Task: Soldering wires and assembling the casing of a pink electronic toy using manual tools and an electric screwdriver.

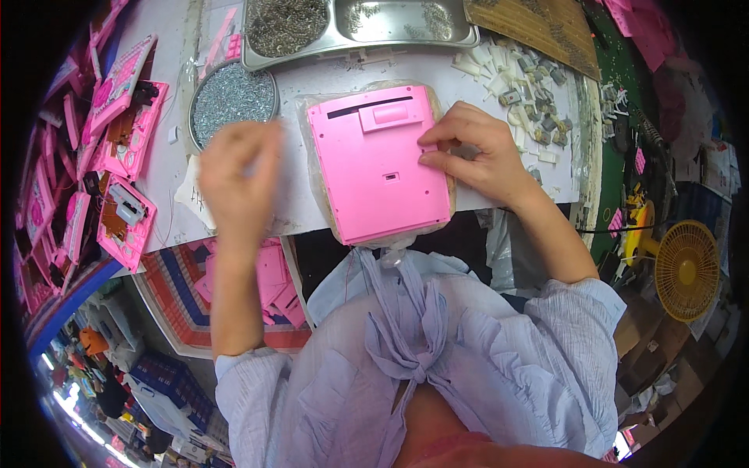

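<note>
A pink plastic casing (367, 183) lies in front of me on a pad wrapped in clear plastic. It has a long dark slot near its far edge, a raised rectangular part and several small holes. At its right edge my right hand (480, 148) is bent, thumb and forefinger drawn close together over the surface near a hole. Anything between those fingertips is too small to make out. My left hand (238, 175), smeared by motion, hovers left of the casing, by the near side of a round bowl of small silvery screws (234, 97).
A metal tray (374, 47) with small metal parts stands at the far edge beside a cardboard sheet (538, 31). White and grey plastic pieces (515, 93) lie to the right. Pink assemblies (125, 132) are piled left. Below the table is a box of pink parts (273, 281); a yellow fan (686, 269) stands right.
</note>
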The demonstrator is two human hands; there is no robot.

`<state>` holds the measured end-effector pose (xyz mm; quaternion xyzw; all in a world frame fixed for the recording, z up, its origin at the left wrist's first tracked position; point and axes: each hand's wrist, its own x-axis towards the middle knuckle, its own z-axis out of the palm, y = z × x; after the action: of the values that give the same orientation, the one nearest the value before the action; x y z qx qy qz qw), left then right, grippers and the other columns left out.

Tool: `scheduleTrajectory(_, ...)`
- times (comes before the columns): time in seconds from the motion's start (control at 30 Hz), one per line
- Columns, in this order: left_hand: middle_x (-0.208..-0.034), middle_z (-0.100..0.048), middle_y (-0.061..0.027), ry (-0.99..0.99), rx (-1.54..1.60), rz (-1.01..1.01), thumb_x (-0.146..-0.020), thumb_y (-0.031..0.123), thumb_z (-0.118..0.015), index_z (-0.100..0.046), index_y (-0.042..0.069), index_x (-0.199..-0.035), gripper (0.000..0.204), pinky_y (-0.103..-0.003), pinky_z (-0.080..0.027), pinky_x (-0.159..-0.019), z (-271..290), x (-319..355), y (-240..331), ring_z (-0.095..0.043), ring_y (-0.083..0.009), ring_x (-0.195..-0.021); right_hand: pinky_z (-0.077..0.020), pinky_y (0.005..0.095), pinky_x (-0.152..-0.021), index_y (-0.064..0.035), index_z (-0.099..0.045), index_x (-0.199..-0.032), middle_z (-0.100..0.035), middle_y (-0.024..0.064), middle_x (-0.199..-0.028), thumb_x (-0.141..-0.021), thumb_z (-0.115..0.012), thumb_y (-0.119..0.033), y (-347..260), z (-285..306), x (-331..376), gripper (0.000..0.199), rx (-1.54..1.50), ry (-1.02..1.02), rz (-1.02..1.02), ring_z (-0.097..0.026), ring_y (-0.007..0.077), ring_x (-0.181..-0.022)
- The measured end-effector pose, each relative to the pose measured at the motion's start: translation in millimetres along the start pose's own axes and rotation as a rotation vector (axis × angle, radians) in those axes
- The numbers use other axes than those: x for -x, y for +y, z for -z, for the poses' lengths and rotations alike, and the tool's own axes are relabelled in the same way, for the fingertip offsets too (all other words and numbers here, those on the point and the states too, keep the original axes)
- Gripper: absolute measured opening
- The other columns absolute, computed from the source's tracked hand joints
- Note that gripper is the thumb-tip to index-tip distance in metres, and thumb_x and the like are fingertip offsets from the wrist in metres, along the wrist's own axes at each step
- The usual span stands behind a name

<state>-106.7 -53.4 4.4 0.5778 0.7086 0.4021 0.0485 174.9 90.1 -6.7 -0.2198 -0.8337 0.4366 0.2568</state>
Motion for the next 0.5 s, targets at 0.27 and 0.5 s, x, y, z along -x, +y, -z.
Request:
scheduleTrajectory(0.27, -0.088, -0.060, 0.0052, -0.251, -0.028, -0.382, -0.077, 0.023, -0.080, -0.076, 0.017, -0.094, 0.019, -0.040, -0.035, -0.079, -57, 28, 93, -0.053, -0.0167, -0.077, -0.0484, 0.0272, -0.062, -0.0050, -0.077, -0.094, -0.067, 0.0048, -0.081, -0.080, -0.081, -0.005, -5, 27, 1, 0.015, 0.044, 0.021, 0.006, -0.061, 0.0144, -0.071)
scheduleTrajectory(0.5, -0.099, -0.065, 0.0011, -0.288, -0.086, -0.344, -0.076, 0.023, -0.084, -0.076, 0.015, -0.106, 0.032, -0.039, -0.036, -0.085, -45, 30, 92, -0.057, -0.0171, -0.082, -0.0475, 0.0261, -0.061, -0.0052, -0.077, -0.091, -0.066, 0.0035, -0.079, -0.079, -0.080, -0.003, -8, 43, -5, 0.012, 0.098, 0.088, 0.041, -0.059, 0.0131, -0.068)
